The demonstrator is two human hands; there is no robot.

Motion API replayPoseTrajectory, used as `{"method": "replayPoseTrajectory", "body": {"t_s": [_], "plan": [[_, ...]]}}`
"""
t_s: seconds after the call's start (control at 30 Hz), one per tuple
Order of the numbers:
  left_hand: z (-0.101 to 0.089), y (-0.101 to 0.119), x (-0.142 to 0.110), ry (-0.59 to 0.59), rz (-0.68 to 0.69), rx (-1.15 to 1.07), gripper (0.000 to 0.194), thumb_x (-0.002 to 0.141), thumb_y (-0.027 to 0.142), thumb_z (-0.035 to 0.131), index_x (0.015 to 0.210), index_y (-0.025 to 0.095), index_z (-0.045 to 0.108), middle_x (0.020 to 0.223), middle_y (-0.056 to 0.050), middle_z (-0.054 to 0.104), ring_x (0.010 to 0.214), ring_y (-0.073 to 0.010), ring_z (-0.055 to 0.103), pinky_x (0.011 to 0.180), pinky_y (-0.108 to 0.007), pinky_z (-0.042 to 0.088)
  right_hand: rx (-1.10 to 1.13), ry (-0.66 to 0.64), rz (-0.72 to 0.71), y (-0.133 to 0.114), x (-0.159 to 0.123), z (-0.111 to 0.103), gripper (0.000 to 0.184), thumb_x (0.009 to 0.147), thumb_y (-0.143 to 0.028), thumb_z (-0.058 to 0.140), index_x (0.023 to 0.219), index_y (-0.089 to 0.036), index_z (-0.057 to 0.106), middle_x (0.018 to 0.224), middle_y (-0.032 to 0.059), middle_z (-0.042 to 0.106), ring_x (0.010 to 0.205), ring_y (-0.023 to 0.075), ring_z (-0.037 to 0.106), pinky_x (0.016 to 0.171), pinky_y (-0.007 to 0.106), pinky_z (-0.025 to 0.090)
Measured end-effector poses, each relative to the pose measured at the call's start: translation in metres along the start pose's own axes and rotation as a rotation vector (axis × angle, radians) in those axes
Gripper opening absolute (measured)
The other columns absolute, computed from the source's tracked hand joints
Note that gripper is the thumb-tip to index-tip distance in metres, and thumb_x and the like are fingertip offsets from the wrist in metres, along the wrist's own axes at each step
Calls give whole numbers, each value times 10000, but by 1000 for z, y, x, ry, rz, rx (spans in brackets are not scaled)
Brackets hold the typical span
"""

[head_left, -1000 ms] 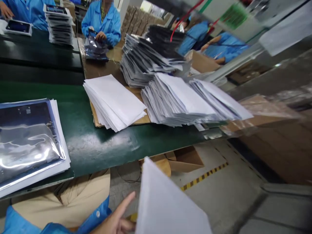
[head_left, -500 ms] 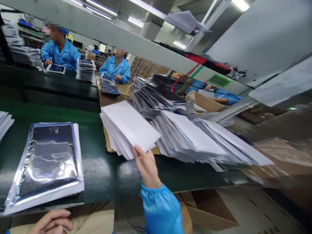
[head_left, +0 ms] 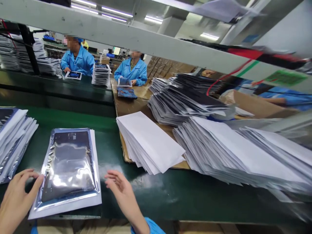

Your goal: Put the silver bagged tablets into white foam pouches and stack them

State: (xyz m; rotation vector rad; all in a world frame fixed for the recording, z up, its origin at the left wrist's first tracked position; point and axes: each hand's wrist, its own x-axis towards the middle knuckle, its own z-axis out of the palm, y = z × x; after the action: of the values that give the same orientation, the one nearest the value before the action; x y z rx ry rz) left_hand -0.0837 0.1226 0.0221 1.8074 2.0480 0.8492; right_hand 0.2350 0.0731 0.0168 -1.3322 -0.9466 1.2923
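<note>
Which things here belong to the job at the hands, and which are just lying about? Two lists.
At the hands:
- left hand
- right hand
- silver bag
- white sheet

Lying about:
- white paper stack
- cardboard
- stack of dark bags

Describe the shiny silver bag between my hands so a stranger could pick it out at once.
On the green workbench, look between your left hand and right hand. There lies a shiny silver bag on a white sheet, alone, unlike the stacked white sheets to its right.
</note>
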Motion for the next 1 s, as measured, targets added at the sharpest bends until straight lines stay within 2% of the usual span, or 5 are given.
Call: {"method": "replayPoseTrajectory", "body": {"t_s": [0.23, 0.43, 0.67, 0.83, 1.0], "plan": [[4, 0, 0, -47, -41, -72, 609, 606, 797, 536, 758, 211, 612, 1104, -139, 573, 1144, -358, 511, 1059, -512, 346, -70, -249, 22, -11, 48, 25, 444, 741, -435, 681, 1037, -157, 505, 745, -28, 535, 612, 99, 510, 560, 232, 452], [12, 2, -5, -73, -43, -72, 737, 667, 729, 523, 1147, 170, 530, 1324, -178, 494, 1285, -364, 403, 1105, -520, 272, -54, -320, 102, -25, 51, 36, 509, 682, -605, 690, 824, -196, 423, 570, -100, 415, 432, 68, 396, 373, 193, 354], [17, -5, -3, -202, -43, -134, 842, 732, 707, 451, 1369, 156, 443, 1478, -141, 362, 1417, -265, 239, 1180, -432, 170, -92, -351, -81, -39, 42, 55, 439, 771, -351, 650, 1152, -176, 520, 1149, 57, 607, 1087, 221, 553, 951, 355, 427], [24, -15, -3, -179, -64, -90, 849, 825, 711, 182, 1410, 148, 433, 1457, -139, 409, 1405, -271, 272, 1176, -453, 157, -169, -231, -145, -36, 25, 61, 382, 830, -290, 562, 1194, -177, 536, 1134, 64, 610, 1051, 221, 555, 956, 370, 418], [20, -15, -6, -170, -44, -23, 791, 836, 693, 249, 1432, 201, 418, 1486, -111, 374, 1414, -257, 258, 1175, -454, 164, -100, -157, -214, -53, 0, 37, 487, 865, -344, 555, 1324, -203, 477, 1273, 59, 569, 1168, 211, 519, 1031, 339, 393]]}}
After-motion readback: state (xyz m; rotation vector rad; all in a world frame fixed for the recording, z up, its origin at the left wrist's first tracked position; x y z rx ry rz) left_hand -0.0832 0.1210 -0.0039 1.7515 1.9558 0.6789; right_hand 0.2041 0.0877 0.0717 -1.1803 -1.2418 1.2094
